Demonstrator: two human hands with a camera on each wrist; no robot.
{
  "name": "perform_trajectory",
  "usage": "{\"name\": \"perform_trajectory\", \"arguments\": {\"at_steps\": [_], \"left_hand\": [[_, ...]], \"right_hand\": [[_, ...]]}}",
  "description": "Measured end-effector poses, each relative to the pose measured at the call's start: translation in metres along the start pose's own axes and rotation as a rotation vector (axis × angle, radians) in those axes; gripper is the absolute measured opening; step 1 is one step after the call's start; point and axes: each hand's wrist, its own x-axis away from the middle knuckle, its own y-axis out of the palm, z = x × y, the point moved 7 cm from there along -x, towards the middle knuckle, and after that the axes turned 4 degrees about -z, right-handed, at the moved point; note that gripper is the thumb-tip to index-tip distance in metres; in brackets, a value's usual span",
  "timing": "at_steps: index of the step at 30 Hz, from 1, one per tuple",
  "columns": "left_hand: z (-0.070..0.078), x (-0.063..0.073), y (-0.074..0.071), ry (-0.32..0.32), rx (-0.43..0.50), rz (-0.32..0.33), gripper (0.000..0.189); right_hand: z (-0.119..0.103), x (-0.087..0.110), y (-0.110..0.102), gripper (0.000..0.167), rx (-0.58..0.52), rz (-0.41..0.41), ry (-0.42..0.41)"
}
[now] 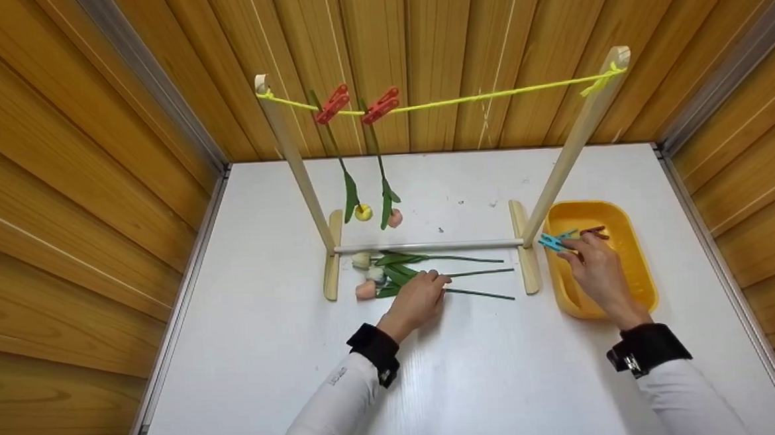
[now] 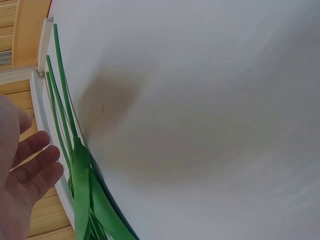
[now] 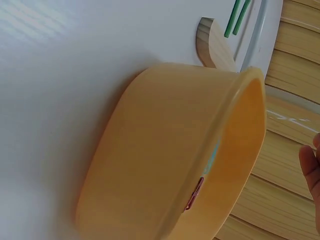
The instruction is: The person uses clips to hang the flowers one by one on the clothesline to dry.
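Note:
My right hand (image 1: 597, 269) pinches a blue clothespin (image 1: 550, 242) above the left rim of a yellow basin (image 1: 643, 277). Inside the basin lie a dark red clothespin (image 1: 594, 232) and another blue one, partly hidden. Over the stems of three artificial tulips is my left hand (image 1: 420, 300), its fingers loosely bent; the left wrist view shows them beside the green stems (image 2: 61, 85), gripping nothing. The lying tulips have a white head (image 1: 361, 260), a pale bluish head (image 1: 376, 275) and a peach head (image 1: 365, 290). The hand covers part of the leaves.
A wooden rack with a left post (image 1: 299, 176) and right post (image 1: 573, 148) carries a yellow cord (image 1: 481, 97). Two red clothespins (image 1: 332, 104) hold a yellow tulip (image 1: 363, 212) and a pink tulip (image 1: 394, 218) upside down. A white crossbar (image 1: 429, 246) runs low between the posts.

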Motion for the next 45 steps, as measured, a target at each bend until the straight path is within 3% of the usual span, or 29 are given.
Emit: {"name": "perform_trajectory", "arguments": {"at_steps": [5, 12, 18, 24, 32, 39, 45], "left_hand": [[0.004, -0.004, 0.002, 0.017, -0.037, -0.016, 0.022], [0.011, -0.006, 0.014, 0.053, -0.126, -0.084, 0.018], [0.009, -0.008, 0.019, 0.075, -0.209, -0.130, 0.023], [0.007, -0.009, 0.022, 0.132, -0.299, -0.073, 0.023], [0.004, -0.008, 0.028, 0.170, -0.361, -0.012, 0.016], [0.008, -0.005, 0.029, 0.229, -0.430, 0.129, 0.010], [0.011, -0.004, 0.033, 0.197, -0.441, 0.050, 0.013]], "right_hand": [[-0.008, -0.004, 0.001, 0.025, -0.017, -0.036, 0.006], [-0.020, -0.009, -0.001, 0.020, -0.027, -0.019, -0.033], [-0.027, -0.012, 0.000, 0.014, -0.015, -0.017, -0.056], [-0.032, -0.014, 0.001, 0.012, -0.021, 0.004, -0.086], [-0.034, -0.017, 0.004, 0.013, -0.050, -0.025, -0.046], [-0.034, -0.019, 0.006, 0.013, -0.054, -0.043, -0.043], [-0.032, -0.019, 0.008, 0.014, -0.067, -0.066, -0.025]]}}
